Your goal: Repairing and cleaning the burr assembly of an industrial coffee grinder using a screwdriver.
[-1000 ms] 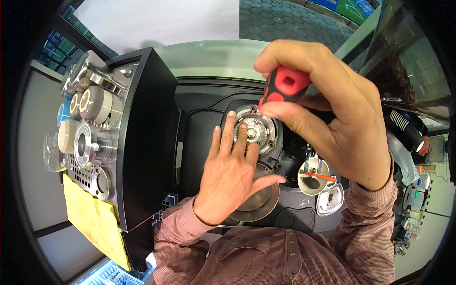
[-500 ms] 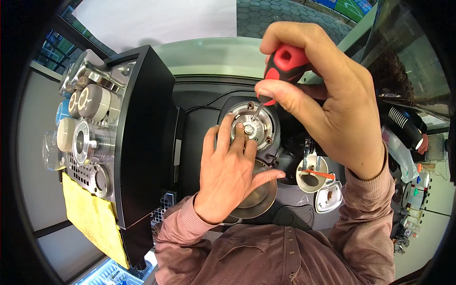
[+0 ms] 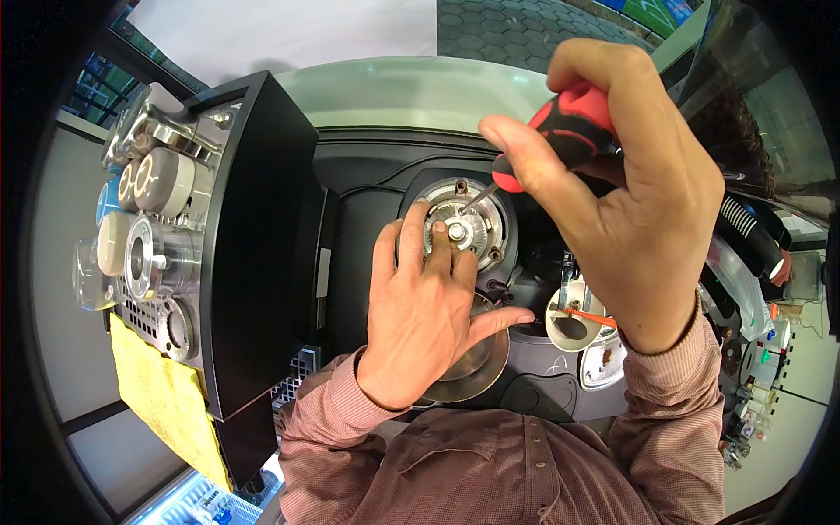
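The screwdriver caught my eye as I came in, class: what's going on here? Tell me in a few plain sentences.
A person's right hand holds a red and black screwdriver at a slant, its tip down at a ridged metal disc. The left hand is spread palm down, fingers resting at the disc. A round metal bowl lies partly under it, and a cup with an orange-handled brush stands to the right.

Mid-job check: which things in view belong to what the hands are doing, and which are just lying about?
In use:
- red-and-black screwdriver, in the right hand
- toothed metal disc, under the left hand's fingers

Seemingly just lying about:
- yellow cloth
- pale cup with an orange-handled tool
- metal bowl
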Available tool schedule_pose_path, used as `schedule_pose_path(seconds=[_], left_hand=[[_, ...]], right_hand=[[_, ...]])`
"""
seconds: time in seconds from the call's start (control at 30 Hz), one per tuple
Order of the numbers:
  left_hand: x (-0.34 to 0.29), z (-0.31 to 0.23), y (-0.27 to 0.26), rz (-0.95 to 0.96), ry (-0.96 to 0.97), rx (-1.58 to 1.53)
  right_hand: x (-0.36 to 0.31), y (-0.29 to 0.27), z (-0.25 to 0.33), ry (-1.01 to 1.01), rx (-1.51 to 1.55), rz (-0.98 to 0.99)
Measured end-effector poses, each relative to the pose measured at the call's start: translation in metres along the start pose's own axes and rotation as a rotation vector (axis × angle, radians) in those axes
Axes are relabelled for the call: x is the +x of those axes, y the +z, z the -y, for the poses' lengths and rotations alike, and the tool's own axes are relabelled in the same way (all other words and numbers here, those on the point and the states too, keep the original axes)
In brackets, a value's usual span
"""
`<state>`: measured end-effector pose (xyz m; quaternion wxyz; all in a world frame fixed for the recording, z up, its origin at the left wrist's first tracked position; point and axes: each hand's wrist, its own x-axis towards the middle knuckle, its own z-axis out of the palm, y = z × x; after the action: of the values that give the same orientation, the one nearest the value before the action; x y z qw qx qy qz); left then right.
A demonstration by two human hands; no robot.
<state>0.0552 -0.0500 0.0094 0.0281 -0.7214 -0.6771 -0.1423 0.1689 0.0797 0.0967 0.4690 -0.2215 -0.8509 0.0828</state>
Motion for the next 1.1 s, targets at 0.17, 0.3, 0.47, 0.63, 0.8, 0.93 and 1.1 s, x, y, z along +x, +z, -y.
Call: schedule_pose_path(seconds=[0.17,0.3,0.47,0.63,0.8,0.93,1.1], left_hand=[[0.000,-0.003,0.002,-0.040,-0.004,-0.008],[-0.008,0.003,0.008,-0.065,-0.028,-0.020],[-0.008,0.000,0.008,-0.023,-0.023,-0.007],[-0.006,0.001,0.012,-0.101,-0.028,-0.083],[-0.009,0.000,0.020,-0.099,-0.027,-0.024],[-0.007,-0.002,0.018,-0.064,-0.009,0.030],[-0.012,-0.001,0.023,-0.112,-0.030,0.026]], right_hand=[[0.007,-0.021,0.009,0.044,-0.320,0.198],[0.028,-0.038,0.035,-0.040,-0.324,0.615],[0.060,-0.057,0.008,-0.298,-0.442,0.961],[0.096,-0.031,0.047,-0.078,-0.640,1.299],[0.093,-0.026,0.034,0.304,-0.588,1.238],[0.092,-0.027,0.025,0.477,-0.488,1.170],[0.088,-0.028,0.045,0.123,-0.331,1.300]])
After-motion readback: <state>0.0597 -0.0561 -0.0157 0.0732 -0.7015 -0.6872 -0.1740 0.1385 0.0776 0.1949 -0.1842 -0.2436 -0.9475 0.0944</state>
